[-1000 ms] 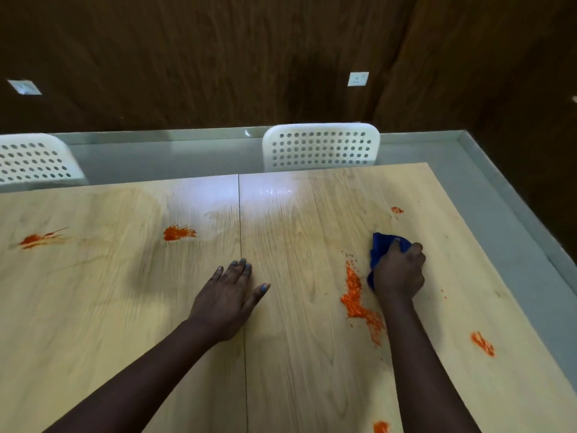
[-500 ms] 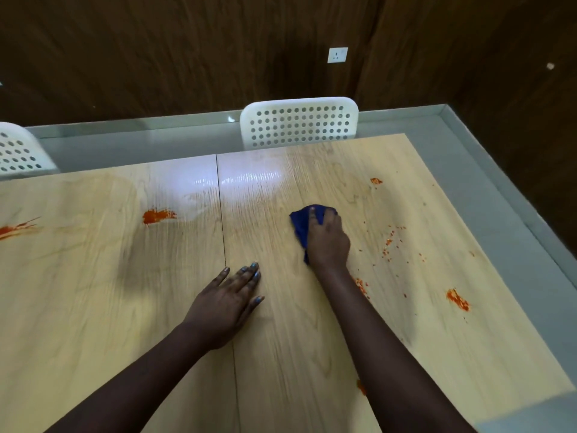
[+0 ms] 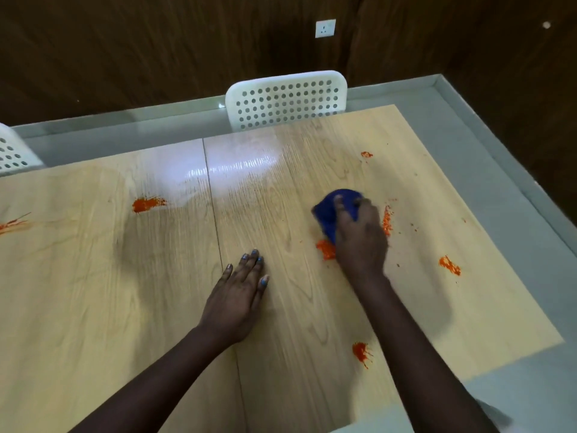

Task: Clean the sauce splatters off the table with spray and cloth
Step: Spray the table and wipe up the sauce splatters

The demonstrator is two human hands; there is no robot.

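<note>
The right hand presses a crumpled dark blue cloth down on the pale wood-grain table, fingers curled over the top of it so that the cloth bulges out ahead of and to the left of the knuckles. The hand is blurred, so exactly how the thumb sits cannot be told. A thick orange-red sauce smear lies touching the near-left edge of the cloth, just beside the wrist, and a thin vertical streak of orange sauce with scattered flecks runs along the right side of the hand.

The left hand lies flat on the table, palm down, fingers straight and close together with blue-painted nails, holding nothing; it rests just right of the dark seam between the two tabletop panels.

Other orange splatters sit apart from the cloth: a small spot toward the far edge, a patch to the right, a dripping blot near the right forearm, a smear left of the seam, and a streak at the left border.

A white perforated plastic chair back stands at the far edge of the table, another at the far left
</note>
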